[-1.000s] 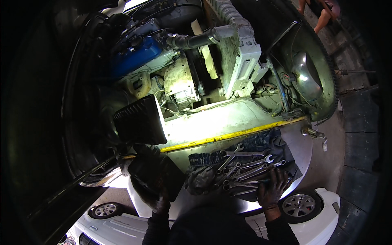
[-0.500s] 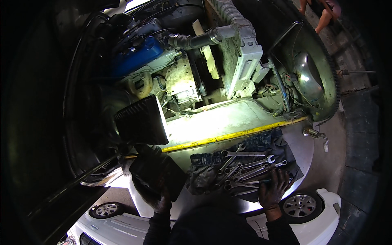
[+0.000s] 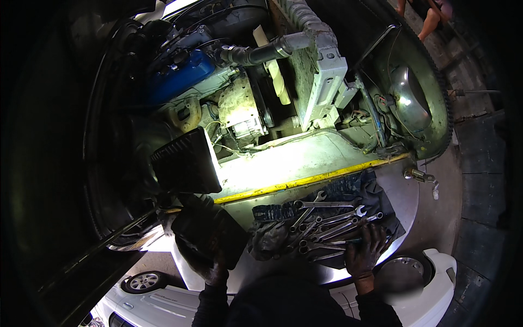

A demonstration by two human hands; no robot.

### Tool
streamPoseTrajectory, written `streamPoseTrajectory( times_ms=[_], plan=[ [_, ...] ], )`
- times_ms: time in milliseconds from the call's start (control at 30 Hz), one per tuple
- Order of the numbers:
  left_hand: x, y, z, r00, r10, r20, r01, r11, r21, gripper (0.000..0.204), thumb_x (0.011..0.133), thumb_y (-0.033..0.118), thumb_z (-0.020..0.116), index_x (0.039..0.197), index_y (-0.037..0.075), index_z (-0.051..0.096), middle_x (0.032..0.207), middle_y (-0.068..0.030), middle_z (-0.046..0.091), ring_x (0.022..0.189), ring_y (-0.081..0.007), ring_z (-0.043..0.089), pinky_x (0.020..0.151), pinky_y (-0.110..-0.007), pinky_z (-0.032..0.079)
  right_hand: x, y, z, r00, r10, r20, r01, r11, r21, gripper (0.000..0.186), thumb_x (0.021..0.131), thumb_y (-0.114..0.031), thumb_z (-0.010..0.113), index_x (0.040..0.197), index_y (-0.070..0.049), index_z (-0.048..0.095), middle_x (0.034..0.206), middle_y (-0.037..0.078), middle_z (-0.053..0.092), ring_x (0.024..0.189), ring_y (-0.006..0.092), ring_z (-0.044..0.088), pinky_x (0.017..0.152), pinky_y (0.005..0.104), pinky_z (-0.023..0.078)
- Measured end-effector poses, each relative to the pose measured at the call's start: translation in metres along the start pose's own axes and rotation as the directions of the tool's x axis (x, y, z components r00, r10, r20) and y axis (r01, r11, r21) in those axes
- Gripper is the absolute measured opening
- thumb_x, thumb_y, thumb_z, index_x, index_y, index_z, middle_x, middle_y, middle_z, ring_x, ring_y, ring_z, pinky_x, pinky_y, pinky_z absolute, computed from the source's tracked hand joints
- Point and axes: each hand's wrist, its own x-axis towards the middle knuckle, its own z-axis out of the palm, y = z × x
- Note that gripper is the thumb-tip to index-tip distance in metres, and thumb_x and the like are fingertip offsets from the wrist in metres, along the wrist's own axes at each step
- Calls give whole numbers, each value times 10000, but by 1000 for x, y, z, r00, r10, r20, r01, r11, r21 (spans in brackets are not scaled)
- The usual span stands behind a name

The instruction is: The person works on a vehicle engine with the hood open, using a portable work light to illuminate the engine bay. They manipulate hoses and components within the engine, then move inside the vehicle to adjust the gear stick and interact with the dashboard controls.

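My left hand [image 3: 210, 267], in a dark grimy glove, grips the near edge of a flat black rectangular part [image 3: 210, 231] resting on the white car fender [image 3: 406, 196]. My right hand [image 3: 366, 250], gloved too, lies with fingers spread on the lower right of several steel wrenches [image 3: 327, 220] laid out on a dark cloth [image 3: 370, 182]. A crumpled grey rag [image 3: 268, 240] sits between my hands.
The open engine bay holds a blue valve cover [image 3: 180, 76], a radiator [image 3: 321, 76] with a black hose [image 3: 261, 53], an alternator [image 3: 242, 111], a black ribbed box [image 3: 185, 161] and a headlight bowl [image 3: 408, 101]. A yellow strip [image 3: 310, 177] edges the bay. A person's legs [image 3: 430, 16] stand at top right.
The view shifted slightly. My right hand stays on the wrenches and my left hand stays on the black part.
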Motion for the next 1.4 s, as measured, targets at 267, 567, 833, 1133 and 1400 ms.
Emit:
streamPoseTrajectory(
  times_ms=[267, 567, 833, 1133, 1400],
  plan=[
    [1, 5, 6, 996, -88, 10, 89, 974, -209, 1143, 776, 474, 830, 1632, 48, 203, 1624, -187, 345, 1500, -295, 362, 1241, -435, 297, -1, 1, 1, 1000, -1, 13, 1, 1000, 24, 665, 1025, -544, 446, 1521, -103, 472, 1507, 158, 462, 1459, 425, 329, 1219, 625, 132],
    [7, 10, 2, 999, -3, 33, 1, 999, 39, 1119, 784, 471, 797, 1629, 35, 206, 1625, -200, 342, 1503, -315, 360, 1239, -442, 297, -2, 1, 3, 1000, 27, 9, -28, 995, 101, 666, 965, -491, 553, 1531, -149, 468, 1525, 141, 457, 1471, 421, 321, 1213, 665, 68],
    [3, 9, 3, 999, -48, 16, 50, 996, -77, 1152, 768, 483, 819, 1631, 42, 197, 1630, -182, 335, 1510, -288, 344, 1251, -420, 272, 0, 1, 1, 1000, 8, 11, -8, 999, 43, 681, 1018, -562, 464, 1515, -97, 479, 1507, 159, 461, 1459, 423, 330, 1221, 620, 140],
    [1, 4, 2, 1000, -9, 8, 9, 999, -50, 1144, 774, 486, 824, 1628, 45, 204, 1636, -170, 328, 1507, -277, 345, 1249, -412, 276, 0, 1, 0, 1000, -1, 12, 1, 1000, 8, 662, 1016, -531, 492, 1511, -92, 472, 1508, 164, 461, 1466, 434, 323, 1215, 621, 179],
    [2, 9, 1, 1000, 22, 13, -20, 996, -87, 1227, 745, 516, 863, 1636, 21, 179, 1631, -201, 321, 1528, -326, 306, 1252, -458, 250, 0, 0, -2, 999, 12, 32, -13, 999, 37, 678, 1012, -555, 480, 1503, -88, 476, 1507, 175, 460, 1460, 446, 332, 1213, 629, 171]
  ],
)
